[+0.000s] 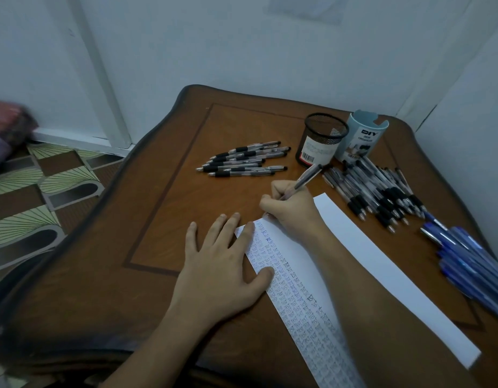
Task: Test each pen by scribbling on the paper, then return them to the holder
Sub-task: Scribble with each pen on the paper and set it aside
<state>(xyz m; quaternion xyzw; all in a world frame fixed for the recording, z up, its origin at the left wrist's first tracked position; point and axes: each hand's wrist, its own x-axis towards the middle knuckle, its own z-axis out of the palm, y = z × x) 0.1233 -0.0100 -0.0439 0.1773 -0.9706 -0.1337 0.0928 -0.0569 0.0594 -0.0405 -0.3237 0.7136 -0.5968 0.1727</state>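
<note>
Nearest the viewer, a long white paper strip [295,278], densely scribbled along its left half, runs diagonally across the brown wooden desk [158,219]. The left hand [222,264] lies flat with fingers spread wide, its thumb and forefinger pressing the strip's left edge and the other fingers on the desk. Just beyond, the right hand [292,208] grips a clear-barrelled click pen [308,177], whose tip meets the far end of the strip. At the right edge lies a heap of blue pens [471,261]. Farther in is a pile of black-gripped clear pens [382,191]. Left of the right hand, a tidy row of matching black-gripped pens [242,161] lies apart. Farthest stand a black mesh pen holder [322,140] and, touching it, a pale blue cylindrical organiser [362,135].
</note>
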